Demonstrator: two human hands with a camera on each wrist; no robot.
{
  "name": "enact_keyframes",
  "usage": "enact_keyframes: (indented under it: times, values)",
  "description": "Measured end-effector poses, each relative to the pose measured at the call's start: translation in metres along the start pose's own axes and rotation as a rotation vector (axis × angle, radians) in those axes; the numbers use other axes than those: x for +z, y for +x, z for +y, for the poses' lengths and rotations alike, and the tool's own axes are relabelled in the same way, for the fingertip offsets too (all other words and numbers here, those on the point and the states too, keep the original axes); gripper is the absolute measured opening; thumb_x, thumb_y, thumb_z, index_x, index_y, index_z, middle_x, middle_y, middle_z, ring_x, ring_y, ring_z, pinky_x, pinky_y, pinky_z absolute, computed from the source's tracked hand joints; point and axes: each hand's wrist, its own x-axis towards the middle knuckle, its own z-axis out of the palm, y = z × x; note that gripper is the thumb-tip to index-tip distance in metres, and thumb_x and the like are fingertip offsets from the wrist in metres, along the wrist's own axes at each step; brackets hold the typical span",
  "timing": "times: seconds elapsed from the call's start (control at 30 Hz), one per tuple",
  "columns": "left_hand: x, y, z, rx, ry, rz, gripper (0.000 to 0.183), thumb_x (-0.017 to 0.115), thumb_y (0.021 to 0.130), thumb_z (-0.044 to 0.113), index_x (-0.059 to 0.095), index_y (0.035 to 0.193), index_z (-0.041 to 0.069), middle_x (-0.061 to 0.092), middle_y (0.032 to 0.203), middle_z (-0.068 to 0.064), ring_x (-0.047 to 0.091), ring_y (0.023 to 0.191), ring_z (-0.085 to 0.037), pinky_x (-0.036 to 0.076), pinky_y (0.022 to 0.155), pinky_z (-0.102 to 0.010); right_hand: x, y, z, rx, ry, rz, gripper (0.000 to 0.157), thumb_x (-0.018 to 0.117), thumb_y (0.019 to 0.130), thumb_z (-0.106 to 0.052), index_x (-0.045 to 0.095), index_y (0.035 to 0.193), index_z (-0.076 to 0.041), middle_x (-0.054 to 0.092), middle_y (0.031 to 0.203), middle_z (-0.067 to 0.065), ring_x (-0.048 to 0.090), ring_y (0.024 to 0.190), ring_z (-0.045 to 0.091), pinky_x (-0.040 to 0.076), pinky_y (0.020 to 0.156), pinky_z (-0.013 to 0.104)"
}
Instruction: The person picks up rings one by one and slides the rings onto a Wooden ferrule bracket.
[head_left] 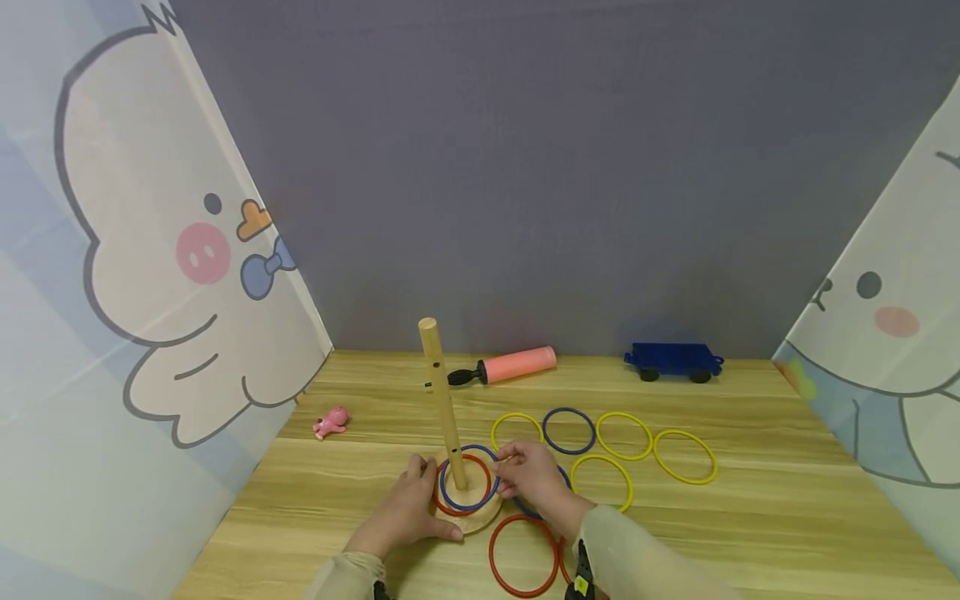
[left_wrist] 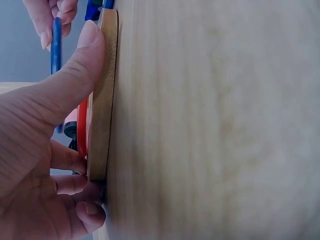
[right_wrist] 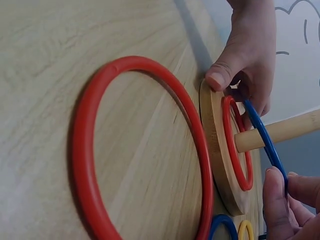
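Observation:
A wooden post [head_left: 447, 417] rises from a round wooden base [head_left: 480, 523], together forming a ring stand. My left hand [head_left: 411, 510] grips the edge of this base, its thumb at the near side. Over the base, my right hand [head_left: 536, 477] pinches a blue ring [right_wrist: 265, 137] between thumb and fingers. That blue ring encircles the post, tilted and raised on the right hand's side; its far part comes close to my left fingers, and contact there is unclear. Beneath it a red ring [right_wrist: 228, 131] lies around the post on the base.
Loose red [head_left: 492, 557], yellow [head_left: 631, 481] and blue rings [head_left: 545, 430] lie right of the stand, some partly behind my right hand. A pink pump [head_left: 519, 364] and blue wagon [head_left: 673, 359] stand along the back wall. A pink figurine [head_left: 332, 422] lies at left.

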Motion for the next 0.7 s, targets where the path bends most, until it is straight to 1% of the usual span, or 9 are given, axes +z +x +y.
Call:
enact_keyframes:
  times: [0.23, 0.33, 0.43, 0.6, 0.7]
  values:
    - [-0.002, -0.002, 0.004, -0.002, -0.047, -0.009, 0.125, 0.086, 0.057, 0.06, 0.035, 0.141, -0.018, 0.039, 0.125, -0.025, 0.049, 0.113, -0.041, 0.045, 0.093, -0.051, 0.004, 0.004, 0.005, -0.004, -0.032, 0.008, 0.016, 0.067, 0.088, 0.001, 0.063, 0.1, 0.011, 0.062, 0.067, 0.008, 0.063, 0.052, 0.015, 0.056, 0.053, 0.035]
    - [-0.003, -0.003, 0.005, 0.003, -0.045, -0.011, 0.125, 0.086, 0.058, 0.06, 0.034, 0.141, -0.018, 0.039, 0.126, -0.025, 0.048, 0.114, -0.042, 0.045, 0.093, -0.051, 0.006, 0.004, 0.007, 0.003, -0.041, 0.011, 0.014, 0.068, 0.087, 0.003, 0.064, 0.099, 0.009, 0.062, 0.068, 0.009, 0.062, 0.052, 0.014, 0.056, 0.052, 0.034]
    - [-0.003, -0.003, 0.006, 0.005, -0.05, -0.011, 0.124, 0.086, 0.059, 0.059, 0.035, 0.14, -0.019, 0.039, 0.125, -0.025, 0.048, 0.114, -0.041, 0.045, 0.093, -0.051, 0.008, 0.004, 0.008, 0.012, -0.054, -0.003, 0.014, 0.068, 0.087, 0.004, 0.064, 0.099, 0.01, 0.062, 0.07, 0.01, 0.063, 0.053, 0.015, 0.055, 0.052, 0.033]
    - [-0.003, -0.002, 0.005, 0.006, -0.052, -0.009, 0.123, 0.086, 0.059, 0.058, 0.034, 0.14, -0.019, 0.039, 0.123, -0.024, 0.048, 0.113, -0.04, 0.045, 0.092, -0.051, 0.011, 0.003, 0.007, 0.018, -0.103, -0.018, 0.015, 0.066, 0.087, 0.004, 0.065, 0.102, 0.01, 0.063, 0.073, 0.01, 0.065, 0.056, 0.017, 0.055, 0.053, 0.032]
    - [-0.003, -0.002, 0.004, 0.003, -0.047, -0.01, 0.124, 0.086, 0.059, 0.058, 0.034, 0.141, -0.018, 0.039, 0.124, -0.024, 0.048, 0.113, -0.041, 0.045, 0.092, -0.051, 0.012, 0.003, 0.008, 0.001, -0.14, -0.012, 0.011, 0.067, 0.086, 0.004, 0.067, 0.097, 0.008, 0.064, 0.071, 0.009, 0.064, 0.055, 0.018, 0.055, 0.053, 0.032]
